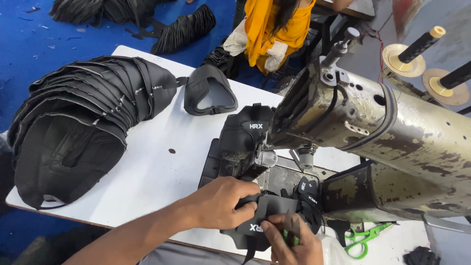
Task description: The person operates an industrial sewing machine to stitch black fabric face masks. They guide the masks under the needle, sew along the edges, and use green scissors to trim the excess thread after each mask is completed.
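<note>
Left hand (223,203) pinches the black shoe-upper piece (255,228) below the sewing machine (392,132). Right hand (294,245), at 5 o'clock, grips green thread snips (291,230) against it.

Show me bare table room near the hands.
Free patch: white table between the stack of black shoe uppers and left hand. Crowded: around the sewing machine, right hand, black pieces, green scissors.
</note>
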